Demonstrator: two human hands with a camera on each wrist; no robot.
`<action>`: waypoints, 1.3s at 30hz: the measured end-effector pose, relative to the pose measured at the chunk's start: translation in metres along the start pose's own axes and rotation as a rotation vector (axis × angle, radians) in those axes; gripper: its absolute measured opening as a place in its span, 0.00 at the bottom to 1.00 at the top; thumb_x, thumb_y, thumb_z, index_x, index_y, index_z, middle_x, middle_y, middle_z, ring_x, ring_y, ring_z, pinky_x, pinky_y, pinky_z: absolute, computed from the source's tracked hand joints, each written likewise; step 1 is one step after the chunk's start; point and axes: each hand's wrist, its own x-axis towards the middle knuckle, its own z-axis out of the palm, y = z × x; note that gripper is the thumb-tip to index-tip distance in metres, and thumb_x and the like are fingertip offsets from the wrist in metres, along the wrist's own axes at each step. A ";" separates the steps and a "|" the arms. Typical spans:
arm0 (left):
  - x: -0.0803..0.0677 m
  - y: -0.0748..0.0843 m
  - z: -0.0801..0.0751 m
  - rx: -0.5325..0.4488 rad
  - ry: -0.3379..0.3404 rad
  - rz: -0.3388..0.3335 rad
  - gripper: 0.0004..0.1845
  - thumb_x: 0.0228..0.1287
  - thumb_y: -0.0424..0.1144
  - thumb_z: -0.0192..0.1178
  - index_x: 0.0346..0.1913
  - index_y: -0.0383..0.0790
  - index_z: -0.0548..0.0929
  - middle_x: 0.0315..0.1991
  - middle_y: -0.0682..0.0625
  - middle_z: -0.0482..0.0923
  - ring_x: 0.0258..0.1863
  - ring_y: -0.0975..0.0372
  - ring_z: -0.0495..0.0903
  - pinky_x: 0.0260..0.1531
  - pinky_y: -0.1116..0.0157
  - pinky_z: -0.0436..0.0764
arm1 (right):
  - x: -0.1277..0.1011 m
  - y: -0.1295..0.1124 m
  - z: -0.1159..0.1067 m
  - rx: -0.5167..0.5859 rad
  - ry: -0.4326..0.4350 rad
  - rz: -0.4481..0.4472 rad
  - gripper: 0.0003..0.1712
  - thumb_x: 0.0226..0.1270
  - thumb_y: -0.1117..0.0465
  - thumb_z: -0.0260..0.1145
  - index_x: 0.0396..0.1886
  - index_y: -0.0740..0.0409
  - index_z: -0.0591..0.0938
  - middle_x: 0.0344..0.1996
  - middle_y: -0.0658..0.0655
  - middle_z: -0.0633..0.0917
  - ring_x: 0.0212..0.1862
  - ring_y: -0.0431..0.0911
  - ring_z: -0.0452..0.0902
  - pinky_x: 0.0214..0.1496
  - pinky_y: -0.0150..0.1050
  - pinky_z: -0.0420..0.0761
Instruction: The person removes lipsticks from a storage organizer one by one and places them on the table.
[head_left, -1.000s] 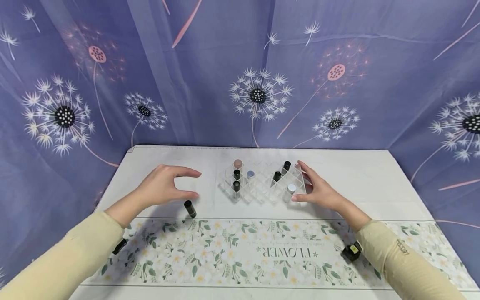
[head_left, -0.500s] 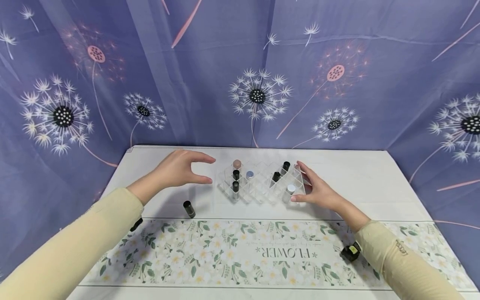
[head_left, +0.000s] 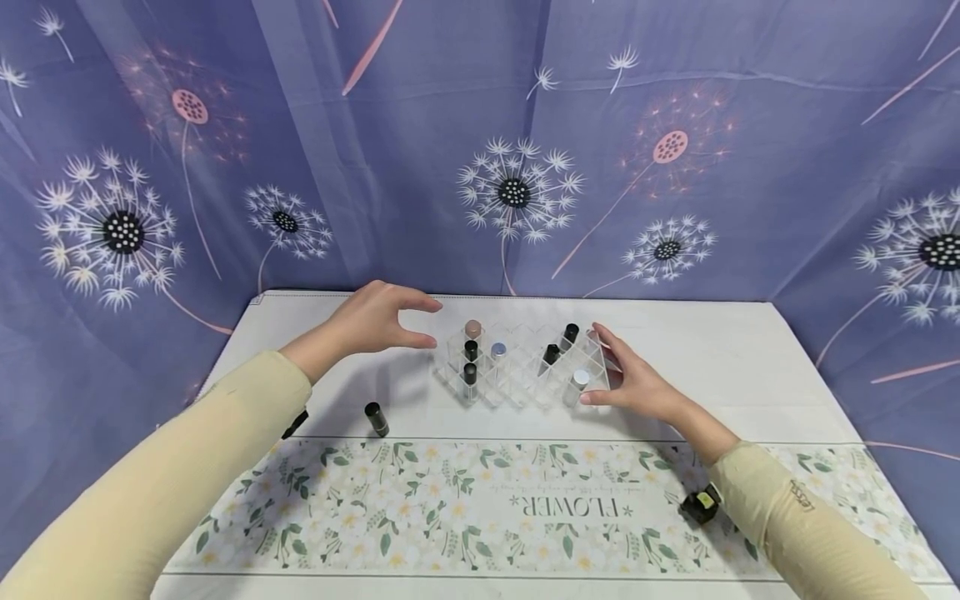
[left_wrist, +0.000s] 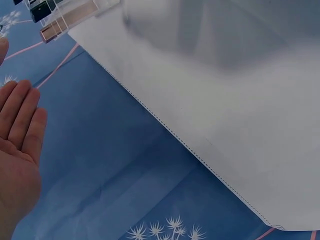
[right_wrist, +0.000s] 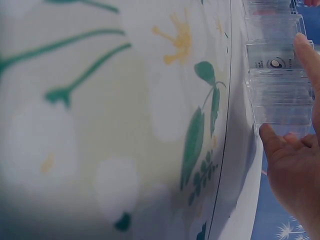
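A violet-blue dandelion-print curtain [head_left: 405, 192] hangs behind the white, floral-banded table [head_left: 697, 350]. Your right hand [head_left: 633, 379] grips the right end of a clear plastic compartmented rack [head_left: 517, 393]. Its left cells hold a pinkish-brown-capped tube [head_left: 472, 329], two black-capped tubes [head_left: 470, 376] and a pale-blue-capped tube [head_left: 498, 351]; its right, two more black-capped tubes [head_left: 571, 335] and a silver-capped tube [head_left: 581, 382]. Your left hand [head_left: 378, 321], spread and holding nothing, hovers just beside the rack's left end. A black cylindrical tube [head_left: 377, 419] sits outside, nearer you.
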 end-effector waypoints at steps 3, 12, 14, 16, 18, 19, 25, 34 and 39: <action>0.006 -0.002 0.001 0.007 -0.006 0.004 0.30 0.60 0.51 0.80 0.64 0.43 0.89 0.60 0.49 0.89 0.63 0.51 0.85 0.65 0.49 0.81 | 0.000 0.000 0.000 -0.002 -0.001 -0.005 0.71 0.62 0.66 0.82 0.89 0.61 0.40 0.86 0.70 0.47 0.83 0.70 0.49 0.78 0.55 0.64; 0.023 -0.001 0.003 -0.024 -0.024 -0.005 0.32 0.61 0.52 0.79 0.66 0.44 0.87 0.62 0.48 0.87 0.65 0.51 0.83 0.67 0.49 0.79 | 0.000 0.000 0.001 0.001 0.009 -0.020 0.71 0.62 0.66 0.82 0.89 0.60 0.41 0.85 0.72 0.48 0.82 0.72 0.50 0.77 0.54 0.66; 0.027 0.000 0.004 -0.023 -0.026 -0.006 0.32 0.61 0.52 0.79 0.66 0.43 0.87 0.63 0.48 0.87 0.66 0.51 0.83 0.67 0.49 0.79 | 0.000 0.000 0.001 0.005 0.010 -0.021 0.71 0.62 0.67 0.82 0.89 0.60 0.41 0.85 0.72 0.48 0.82 0.72 0.50 0.77 0.55 0.65; 0.030 0.000 0.005 -0.024 -0.028 -0.009 0.32 0.61 0.51 0.79 0.66 0.43 0.87 0.62 0.48 0.87 0.66 0.51 0.83 0.68 0.49 0.79 | 0.000 0.000 0.000 0.004 0.011 -0.023 0.71 0.61 0.67 0.82 0.89 0.62 0.41 0.85 0.72 0.48 0.82 0.72 0.50 0.77 0.55 0.65; 0.033 0.001 0.006 -0.021 -0.039 -0.013 0.32 0.62 0.52 0.79 0.66 0.43 0.87 0.63 0.48 0.87 0.66 0.51 0.82 0.68 0.49 0.79 | 0.001 0.001 0.001 0.006 0.012 -0.024 0.71 0.61 0.67 0.82 0.88 0.63 0.40 0.85 0.72 0.49 0.82 0.72 0.51 0.77 0.55 0.65; 0.035 0.002 0.007 -0.019 -0.045 -0.017 0.32 0.62 0.52 0.79 0.66 0.44 0.87 0.63 0.48 0.87 0.66 0.52 0.82 0.68 0.49 0.79 | 0.001 0.001 0.001 0.009 0.013 -0.022 0.71 0.61 0.67 0.82 0.88 0.63 0.40 0.85 0.72 0.48 0.82 0.72 0.51 0.77 0.55 0.65; 0.042 0.004 0.011 0.006 -0.076 -0.019 0.30 0.62 0.50 0.78 0.67 0.45 0.87 0.63 0.50 0.87 0.66 0.52 0.82 0.68 0.50 0.78 | 0.001 0.002 0.002 0.018 0.012 -0.006 0.72 0.61 0.67 0.83 0.89 0.60 0.40 0.86 0.70 0.47 0.83 0.69 0.52 0.77 0.56 0.66; 0.052 0.000 0.019 0.016 -0.089 -0.012 0.30 0.62 0.49 0.79 0.66 0.45 0.87 0.62 0.51 0.87 0.66 0.53 0.82 0.68 0.51 0.79 | 0.001 0.001 0.002 0.012 0.012 -0.005 0.72 0.61 0.67 0.83 0.89 0.61 0.40 0.86 0.70 0.48 0.83 0.70 0.51 0.77 0.56 0.65; 0.056 -0.002 0.025 0.014 -0.100 -0.006 0.30 0.62 0.48 0.79 0.66 0.44 0.87 0.61 0.51 0.88 0.66 0.54 0.83 0.68 0.53 0.79 | 0.001 0.001 0.003 0.011 0.017 -0.003 0.72 0.60 0.67 0.83 0.89 0.62 0.41 0.86 0.70 0.48 0.83 0.70 0.51 0.78 0.51 0.66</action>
